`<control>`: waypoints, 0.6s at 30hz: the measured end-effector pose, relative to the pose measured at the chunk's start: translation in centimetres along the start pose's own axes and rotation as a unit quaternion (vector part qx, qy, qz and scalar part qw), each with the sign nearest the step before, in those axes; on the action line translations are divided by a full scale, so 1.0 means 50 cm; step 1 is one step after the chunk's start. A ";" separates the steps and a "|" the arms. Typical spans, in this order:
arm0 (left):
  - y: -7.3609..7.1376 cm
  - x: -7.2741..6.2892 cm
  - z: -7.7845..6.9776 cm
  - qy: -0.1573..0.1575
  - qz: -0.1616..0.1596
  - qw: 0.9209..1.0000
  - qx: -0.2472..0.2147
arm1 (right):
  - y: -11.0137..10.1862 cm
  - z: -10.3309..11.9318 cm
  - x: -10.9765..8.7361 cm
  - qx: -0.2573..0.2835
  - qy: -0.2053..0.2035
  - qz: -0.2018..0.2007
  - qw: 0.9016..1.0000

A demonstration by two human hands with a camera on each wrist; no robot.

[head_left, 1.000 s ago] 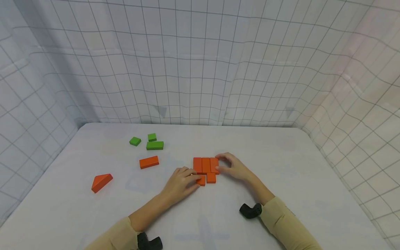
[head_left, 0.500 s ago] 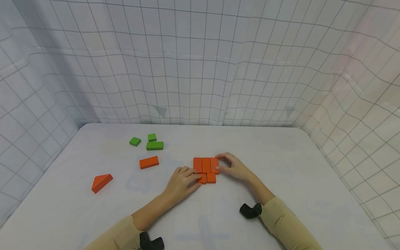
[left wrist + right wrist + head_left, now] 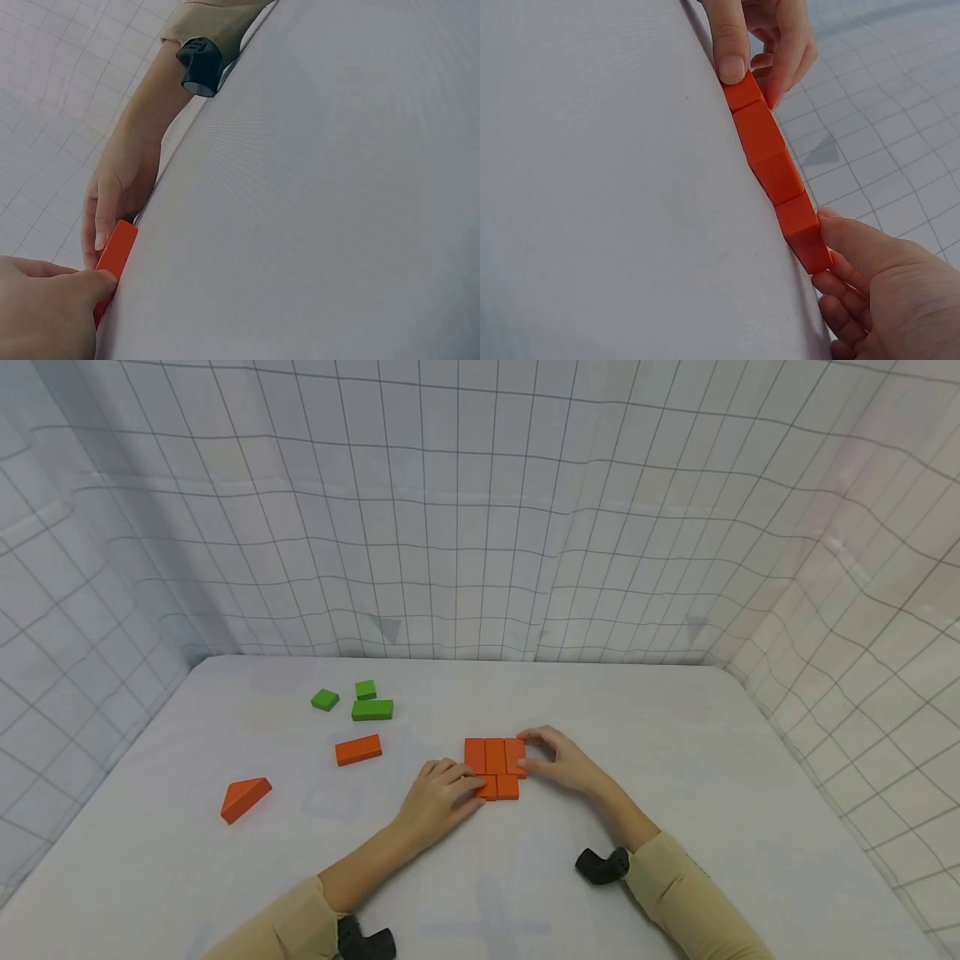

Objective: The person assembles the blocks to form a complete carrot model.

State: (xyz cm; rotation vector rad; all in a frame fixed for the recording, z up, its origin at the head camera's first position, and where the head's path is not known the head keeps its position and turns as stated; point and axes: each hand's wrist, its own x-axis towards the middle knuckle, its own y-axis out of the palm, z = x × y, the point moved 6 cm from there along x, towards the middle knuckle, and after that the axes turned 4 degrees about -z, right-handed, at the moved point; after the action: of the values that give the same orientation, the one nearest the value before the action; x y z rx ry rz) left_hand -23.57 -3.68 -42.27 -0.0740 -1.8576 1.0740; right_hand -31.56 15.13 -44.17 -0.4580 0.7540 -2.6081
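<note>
You have five orange blocks gathered in one cluster on the white table (image 3: 675,735), between your two hands. Three are oblongs lying side by side in the far row: left oblong (image 3: 474,757), middle oblong (image 3: 495,757) and right oblong (image 3: 515,755). Two smaller ones sit against their near ends: left square block (image 3: 489,789) and right square block (image 3: 507,787).

Your left hand (image 3: 437,802) pinches the left square block between thumb and fingers. Your right hand (image 3: 565,766) has its thumb and fingers curled about the outer side of the right oblong, holding it.

Two more orange pieces lie off to your left, apart from the cluster: one loose orange block (image 3: 358,750) and, farther out, one triangular block (image 3: 244,797). You have three green pieces beyond them: one long green block (image 3: 372,710), one small green cube (image 3: 365,690) just behind it, and one turned green cube (image 3: 325,700) to its left. That makes ten blocks in all, seven orange and three green.
</note>
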 end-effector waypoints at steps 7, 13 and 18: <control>0.003 -0.002 0.002 -0.005 0.002 1.000 0.000 | 0.001 0.001 0.000 -0.005 -0.003 0.000 1.000; 0.000 -0.001 0.001 -0.005 -0.003 1.000 -0.001 | 0.000 0.001 0.000 -0.006 -0.001 0.000 1.000; -0.006 0.001 0.012 -0.010 -0.025 1.000 -0.017 | 0.000 0.000 0.001 -0.007 -0.001 -0.002 1.000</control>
State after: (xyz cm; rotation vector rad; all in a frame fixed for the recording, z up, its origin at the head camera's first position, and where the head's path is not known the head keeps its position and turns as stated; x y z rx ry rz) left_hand -23.95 -4.24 -42.12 -0.0369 -1.8859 1.0128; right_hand -31.60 15.10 -44.14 -0.4654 0.7709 -2.6068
